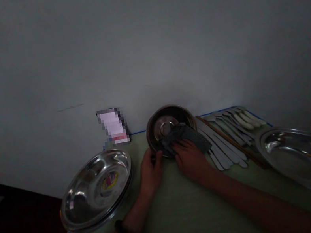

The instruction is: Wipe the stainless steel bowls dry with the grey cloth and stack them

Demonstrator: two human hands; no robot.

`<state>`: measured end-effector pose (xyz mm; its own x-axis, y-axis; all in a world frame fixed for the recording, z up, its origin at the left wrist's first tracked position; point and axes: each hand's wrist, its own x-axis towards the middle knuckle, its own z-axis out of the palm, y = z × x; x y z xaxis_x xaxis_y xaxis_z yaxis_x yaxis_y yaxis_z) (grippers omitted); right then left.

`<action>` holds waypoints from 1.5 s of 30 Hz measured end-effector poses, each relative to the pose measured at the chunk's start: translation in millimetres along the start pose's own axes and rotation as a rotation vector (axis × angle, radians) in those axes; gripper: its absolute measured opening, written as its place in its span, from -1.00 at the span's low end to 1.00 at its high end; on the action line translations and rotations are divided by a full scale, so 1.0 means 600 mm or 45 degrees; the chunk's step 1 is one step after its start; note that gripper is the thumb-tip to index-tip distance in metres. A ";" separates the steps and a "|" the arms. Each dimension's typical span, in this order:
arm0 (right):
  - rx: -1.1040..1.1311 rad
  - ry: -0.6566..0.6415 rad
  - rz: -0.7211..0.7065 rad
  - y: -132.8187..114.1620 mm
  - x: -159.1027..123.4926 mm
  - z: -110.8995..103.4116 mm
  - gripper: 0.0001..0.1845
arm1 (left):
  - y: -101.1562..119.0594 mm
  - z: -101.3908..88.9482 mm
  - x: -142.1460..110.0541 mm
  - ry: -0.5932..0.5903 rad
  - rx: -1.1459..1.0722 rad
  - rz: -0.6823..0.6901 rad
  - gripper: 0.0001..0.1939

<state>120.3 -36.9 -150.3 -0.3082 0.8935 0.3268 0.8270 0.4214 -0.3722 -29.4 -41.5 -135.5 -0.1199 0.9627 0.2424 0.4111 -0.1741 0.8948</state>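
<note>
Near wall (144, 54), at far side of tabletop (175, 213): metal bowl (157, 127), tilted toward me. My left hand (151, 170) grips rim; my right hand (192, 161) holds dark cloth (194, 137) partly inside. Cutlery (224, 148) just right.

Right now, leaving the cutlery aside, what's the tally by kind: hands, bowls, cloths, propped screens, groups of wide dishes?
Hands: 2, the left hand and the right hand
Metal bowl: 1
Grey cloth: 1
Propped screen: 1
Groups of wide metal dishes: 2, the left group and the right group
Total: 7
</note>
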 end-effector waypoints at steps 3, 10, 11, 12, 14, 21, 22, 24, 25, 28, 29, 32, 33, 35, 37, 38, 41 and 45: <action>0.004 -0.001 -0.005 0.001 0.000 0.001 -0.52 | 0.002 0.005 -0.004 -0.109 -0.009 0.011 -0.83; 0.003 0.012 -0.002 -0.005 0.000 -0.001 -0.55 | 0.004 0.001 -0.005 0.045 0.015 -0.051 -0.79; 0.005 0.014 -0.006 -0.005 -0.001 -0.002 -0.55 | 0.004 0.000 -0.003 0.056 0.024 -0.050 -0.79; 0.006 0.016 -0.009 -0.004 -0.001 -0.002 -0.55 | 0.003 -0.001 -0.002 0.059 0.033 -0.044 -0.79; 0.010 0.017 -0.016 -0.003 0.000 -0.001 -0.55 | 0.003 -0.001 -0.001 0.048 0.047 -0.022 -0.79; 0.036 0.011 -0.036 0.001 0.001 0.001 -0.55 | 0.012 0.006 -0.008 -0.107 0.025 0.009 -0.83; 0.039 0.011 -0.035 0.001 0.000 0.001 -0.55 | 0.014 0.006 -0.010 -0.117 0.021 0.012 -0.83; 0.043 0.011 -0.034 0.000 0.000 0.000 -0.55 | 0.016 0.005 -0.012 -0.079 0.003 -0.006 -0.79; 0.045 0.010 -0.034 -0.001 0.000 0.000 -0.55 | 0.016 0.003 -0.012 -0.032 -0.013 -0.029 -0.76; 0.045 0.003 -0.039 -0.001 0.000 -0.001 -0.54 | 0.012 0.000 -0.009 0.107 -0.060 -0.092 -0.72; 0.044 0.002 -0.040 -0.002 0.000 -0.001 -0.54 | 0.010 -0.001 -0.008 0.122 -0.067 -0.097 -0.72; 0.040 0.005 -0.033 -0.001 0.000 -0.001 -0.54 | 0.005 -0.001 -0.005 0.085 -0.058 -0.082 -0.73; 0.039 0.007 -0.029 -0.001 0.000 -0.001 -0.54 | 0.004 -0.001 -0.005 0.059 -0.053 -0.082 -0.73; 0.039 0.009 -0.023 -0.001 0.000 -0.001 -0.54 | 0.004 -0.002 -0.003 -0.007 -0.048 -0.080 -0.76; 0.043 0.012 -0.020 -0.001 0.000 -0.001 -0.54 | 0.005 -0.003 -0.002 -0.077 -0.045 -0.070 -0.77; 0.045 0.013 -0.020 -0.001 0.000 -0.001 -0.54 | 0.006 -0.003 -0.001 -0.108 -0.043 -0.062 -0.76; 0.056 0.020 -0.023 0.000 -0.001 0.001 -0.52 | 0.009 -0.002 -0.003 -0.204 -0.033 -0.034 -0.77; 0.080 0.031 -0.022 0.000 -0.002 0.003 -0.51 | 0.013 0.002 -0.009 -0.277 -0.062 -0.028 -0.78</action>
<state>120.0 -37.4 -152.4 -0.3102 0.8821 0.3546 0.7901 0.4466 -0.4198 -24.4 -47.6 -130.1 0.0714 0.9874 0.1411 0.3657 -0.1576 0.9173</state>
